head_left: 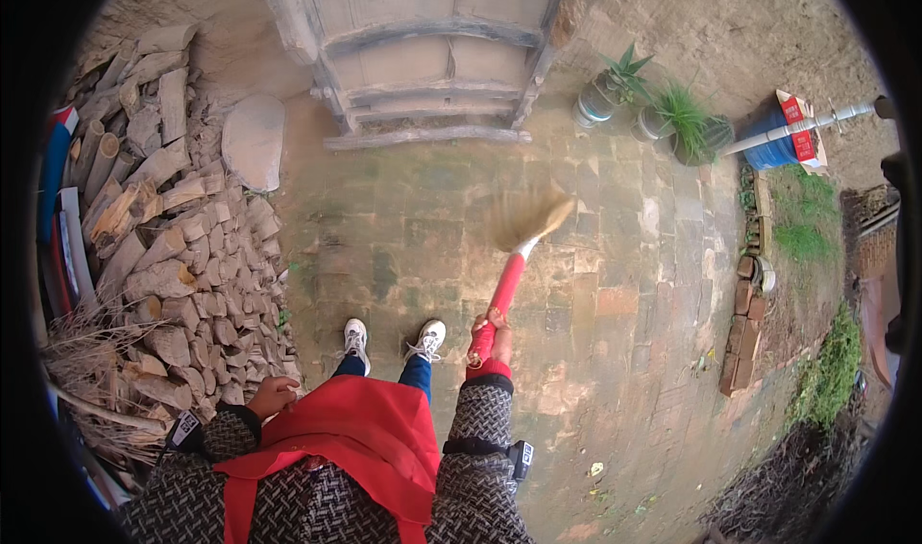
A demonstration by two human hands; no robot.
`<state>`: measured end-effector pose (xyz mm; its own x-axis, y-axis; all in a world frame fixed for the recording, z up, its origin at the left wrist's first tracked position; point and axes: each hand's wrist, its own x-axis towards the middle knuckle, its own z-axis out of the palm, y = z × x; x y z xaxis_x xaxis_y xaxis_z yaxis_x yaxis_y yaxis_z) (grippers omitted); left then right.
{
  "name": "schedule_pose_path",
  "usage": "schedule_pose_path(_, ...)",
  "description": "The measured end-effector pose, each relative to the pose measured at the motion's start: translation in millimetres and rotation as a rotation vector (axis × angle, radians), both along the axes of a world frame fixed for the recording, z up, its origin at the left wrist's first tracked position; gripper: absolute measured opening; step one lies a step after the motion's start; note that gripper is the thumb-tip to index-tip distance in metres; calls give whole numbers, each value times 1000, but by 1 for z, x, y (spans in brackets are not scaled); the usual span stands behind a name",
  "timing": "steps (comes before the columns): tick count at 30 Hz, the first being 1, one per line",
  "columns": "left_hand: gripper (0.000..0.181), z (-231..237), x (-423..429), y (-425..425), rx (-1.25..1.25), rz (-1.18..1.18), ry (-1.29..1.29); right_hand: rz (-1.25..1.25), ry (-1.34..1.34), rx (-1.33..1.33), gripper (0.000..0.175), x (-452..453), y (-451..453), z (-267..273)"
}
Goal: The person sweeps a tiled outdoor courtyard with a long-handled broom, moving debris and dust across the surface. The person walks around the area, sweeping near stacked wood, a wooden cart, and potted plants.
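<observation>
My right hand (491,339) is closed around the red handle of a short broom (506,285). The broom's straw head, blurred by motion, points away from me over the brick paving (432,249). At the lower left, my left hand (272,397) hangs beside the red apron (360,429); it holds nothing that shows, and its fingers are loosely curled. My two white shoes stand on the paving between the firewood and the broom.
Stacked firewood (209,285) lines the left side, with dry twigs (94,357) near me. A wooden door frame (428,137) stands ahead. Potted plants (681,123) and a blue bucket (771,144) are at the upper right. Low brick edging (742,335) borders the right.
</observation>
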<state>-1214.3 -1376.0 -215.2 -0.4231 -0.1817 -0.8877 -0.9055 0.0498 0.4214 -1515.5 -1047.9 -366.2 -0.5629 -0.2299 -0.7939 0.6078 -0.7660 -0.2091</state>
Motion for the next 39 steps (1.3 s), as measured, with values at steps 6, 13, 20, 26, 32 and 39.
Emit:
schedule_pose_path(6, 33, -20, -1, -31, 41, -124, 26, -144, -32, 369, 16, 38, -8, 36)
schedule_pose_path(13, 25, -52, 1, -87, 52, -151, 150, 236, 32, 156, 81, 204, -86, 103)
schedule_pose_path(20, 24, -46, -21, -105, -31, -105, 75, 731, -109, 14, 77, 223, -156, 79)
schedule_pose_path(26, 27, -34, -58, -63, -20, -221, 67, 413, -132, 13, 80, 218, -67, 43)
schedule_pose_path(32, 28, -31, -99, -13, 54, -337, 70, -55, -315, 452, 77, 193, 91, 27)
schedule_pose_path(39, 26, -31, -102, 4, 78, -283, 56, -131, -262, 637, 80, 175, 83, 49)
